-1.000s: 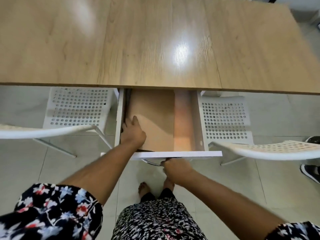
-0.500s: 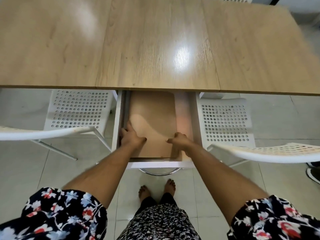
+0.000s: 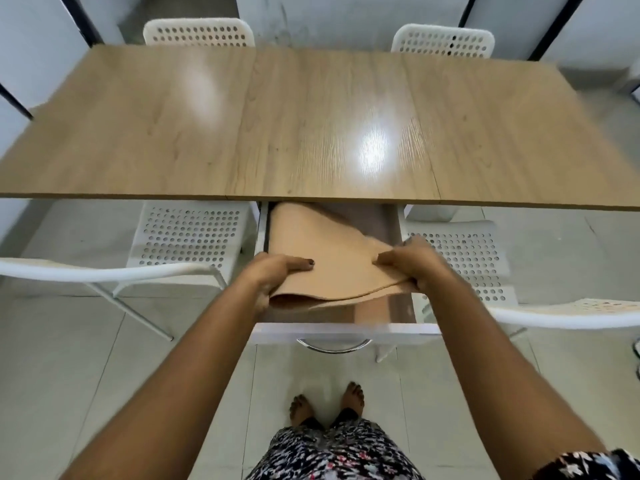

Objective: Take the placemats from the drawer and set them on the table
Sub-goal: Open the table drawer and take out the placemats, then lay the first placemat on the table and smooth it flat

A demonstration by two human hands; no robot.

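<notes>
Tan placemats (image 3: 332,268) gripped by L hand (image 3: 273,277) & R hand (image 3: 412,263), above drawer (image 3: 341,332); counter (image 3: 311,133) lies directly ahead.

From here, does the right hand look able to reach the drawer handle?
Probably yes, but not freely: the right hand is gripping the placemats together with the left hand. The drawer handle sits unobstructed just below, so it would need to let go first.
</notes>
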